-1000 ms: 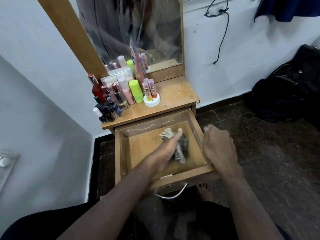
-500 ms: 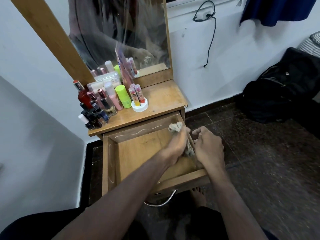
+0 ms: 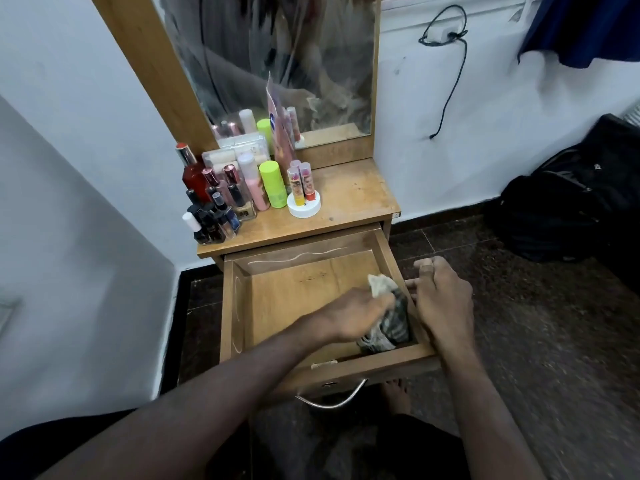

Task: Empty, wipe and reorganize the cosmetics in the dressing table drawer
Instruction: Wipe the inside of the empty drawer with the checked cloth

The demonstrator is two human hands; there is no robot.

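Observation:
The wooden drawer of the dressing table is pulled out, with nothing inside but a rag. My left hand grips the crumpled grey and cream rag and presses it into the drawer's front right corner. My right hand rests on the drawer's right wall, fingers curled over its top edge. The cosmetics stand bunched on the left of the tabletop: nail polish bottles, a red bottle, a pink bottle, a green tube and lip balms on a white round stand.
A mirror rises behind the tabletop. A black cable hangs on the white wall. A black bag lies on the dark floor at the right. The drawer's metal handle is just above my bare foot.
My left hand has dragged the rag from the drawer's back right down along the right wall to the front right corner. My right hand stays on the right wall.

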